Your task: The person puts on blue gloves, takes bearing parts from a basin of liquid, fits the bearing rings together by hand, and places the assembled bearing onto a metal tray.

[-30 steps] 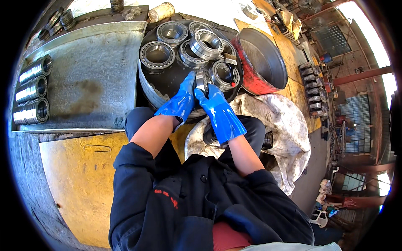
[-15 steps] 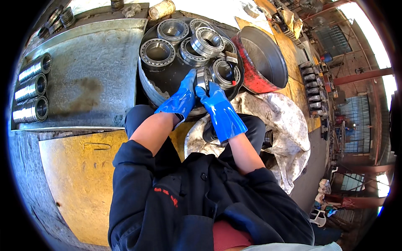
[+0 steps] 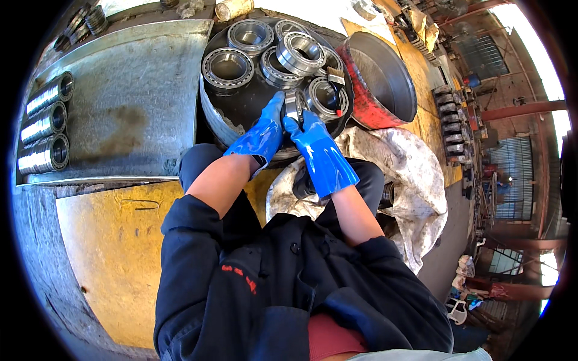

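Observation:
Between my two blue-gloved hands a steel roller bearing point(image 3: 294, 106) stands on edge above the near part of a round dark basin point(image 3: 211, 123). My left hand point(image 3: 263, 133) is closed on its left side. My right hand point(image 3: 314, 141) grips it from the right and below. Several more bearings lie in the basin, among them one at the left point(image 3: 228, 68) and one stacked on top of another point(image 3: 300, 53). A paintbrush point(image 3: 336, 84) with a red-tipped handle rests over the bearing point(image 3: 325, 99) to the right of my hands.
A metal tray point(image 3: 150, 66) stands to the left, with rows of bearings point(image 3: 48, 123) on their sides. Right of the basin a red-sided round pan point(image 3: 373, 111) leans tilted. A stained cloth point(image 3: 409, 174) lies below it. A dirty cup point(image 3: 233, 9) lies beyond the basin.
The whole view has shifted slightly. Both hands still hold the bearing over the basin, and it has turned a little, showing more of its outer side.

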Available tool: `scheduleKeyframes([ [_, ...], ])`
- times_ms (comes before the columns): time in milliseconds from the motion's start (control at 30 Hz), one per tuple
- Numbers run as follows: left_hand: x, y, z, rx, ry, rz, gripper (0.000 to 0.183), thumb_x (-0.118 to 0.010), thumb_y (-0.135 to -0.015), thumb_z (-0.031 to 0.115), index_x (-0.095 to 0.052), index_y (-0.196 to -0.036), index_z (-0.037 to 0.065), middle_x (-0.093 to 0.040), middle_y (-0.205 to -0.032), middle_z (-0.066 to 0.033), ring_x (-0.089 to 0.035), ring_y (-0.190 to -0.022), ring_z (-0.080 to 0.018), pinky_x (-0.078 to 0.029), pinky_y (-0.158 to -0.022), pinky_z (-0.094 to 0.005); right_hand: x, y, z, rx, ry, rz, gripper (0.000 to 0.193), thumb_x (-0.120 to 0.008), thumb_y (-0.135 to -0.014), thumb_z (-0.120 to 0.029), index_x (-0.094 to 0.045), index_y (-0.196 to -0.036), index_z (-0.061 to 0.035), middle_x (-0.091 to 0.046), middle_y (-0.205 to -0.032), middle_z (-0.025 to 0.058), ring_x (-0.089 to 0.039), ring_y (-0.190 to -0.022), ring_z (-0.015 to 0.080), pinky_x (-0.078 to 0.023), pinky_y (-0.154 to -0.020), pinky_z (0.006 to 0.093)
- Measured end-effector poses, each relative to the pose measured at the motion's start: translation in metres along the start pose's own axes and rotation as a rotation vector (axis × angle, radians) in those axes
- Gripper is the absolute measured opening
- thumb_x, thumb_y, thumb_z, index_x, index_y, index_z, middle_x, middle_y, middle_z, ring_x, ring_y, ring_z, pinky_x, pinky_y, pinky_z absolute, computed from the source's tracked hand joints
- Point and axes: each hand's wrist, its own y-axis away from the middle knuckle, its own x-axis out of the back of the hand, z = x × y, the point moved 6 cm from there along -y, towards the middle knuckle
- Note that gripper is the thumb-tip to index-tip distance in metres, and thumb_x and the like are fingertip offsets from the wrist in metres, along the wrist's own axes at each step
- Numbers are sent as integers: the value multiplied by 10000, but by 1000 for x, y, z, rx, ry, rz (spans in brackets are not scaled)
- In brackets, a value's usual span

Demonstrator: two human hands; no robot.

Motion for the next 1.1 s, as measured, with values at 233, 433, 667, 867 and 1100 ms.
scheduleKeyframes([
  [233, -10, 6, -1, 33, -2, 23, 355, -518, -1035, 363, -679, -1158, 72, -741, -1028, -114, -711, -875, -283, -583, -840, -434, 4, 1, -2, 32, 23, 40, 405, -705, -928, -365, -706, -1152, -28, -744, -941, 147, -702, -873, 246, -546, -802, 392],
  [433, -12, 12, 1, -1, -31, -26, 319, -509, -1041, 323, -680, -1145, 74, -740, -1033, -107, -710, -880, -262, -576, -832, -414, 3, 1, -3, 61, 22, 57, 422, -716, -922, -376, -707, -1159, -27, -746, -958, 162, -712, -900, 274, -547, -818, 406],
  [667, -8, 3, 1, 3, -29, -3, 361, -468, -1065, 363, -657, -1173, 76, -730, -1023, -132, -714, -845, -286, -599, -780, -440, 4, 4, -4, -22, 51, 38, 433, -714, -932, -382, -695, -1168, -20, -737, -946, 161, -695, -868, 255, -539, -791, 400],
  [867, -1, -11, -7, 61, -11, -28, 367, -482, -1055, 363, -662, -1217, 86, -733, -1102, -131, -714, -937, -293, -579, -884, -458, 4, 3, -1, -9, 99, 54, 417, -713, -954, -344, -679, -1214, -20, -731, -961, 127, -658, -874, 197, -530, -807, 375],
  [1100, -9, -13, -8, 76, -99, -87, 382, -457, -1071, 382, -642, -1206, 76, -736, -1020, -136, -724, -812, -272, -610, -737, -430, 11, 2, 15, -58, 24, 159, 454, -759, -916, -373, -678, -1218, -45, -722, -936, 144, -677, -833, 254, -539, -773, 410],
])
